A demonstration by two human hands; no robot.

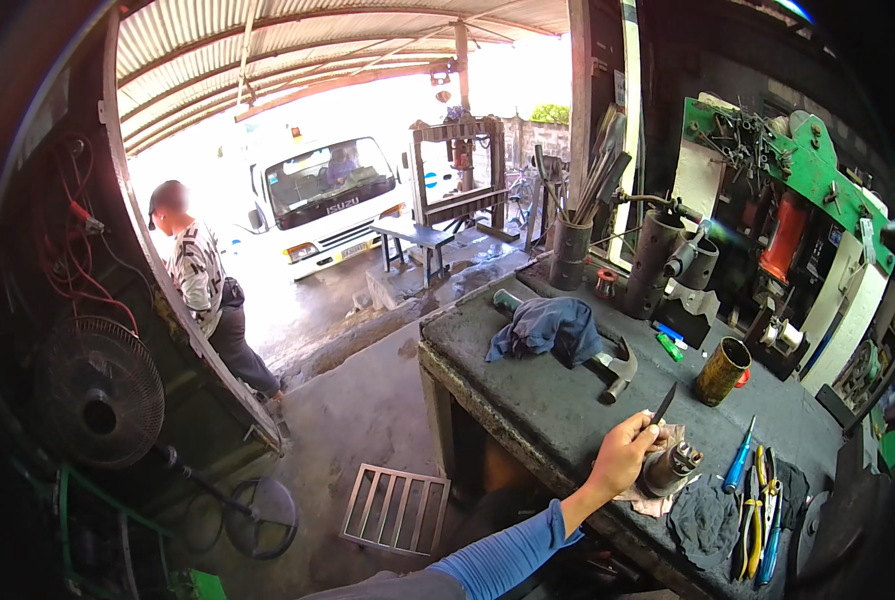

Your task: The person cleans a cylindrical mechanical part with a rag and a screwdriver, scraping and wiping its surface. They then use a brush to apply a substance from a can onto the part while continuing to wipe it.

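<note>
Left hand (624,458) has a thin dark strip (666,402) pinched btwn thumb and fingers, tip up and away, over the bench (552,405) nr its edge. Strip's prob. light and stiff, maybe sharp, so best held by the low end. Just beside the hand, a metal part (659,476) sits on a pale rag (651,507): looks heavy, hard, poss. greasy; I'd grip round the body, below the prongs. Blue-sleeved forearm (507,552) slants up rightward. Can't see the right hand from here.
</note>
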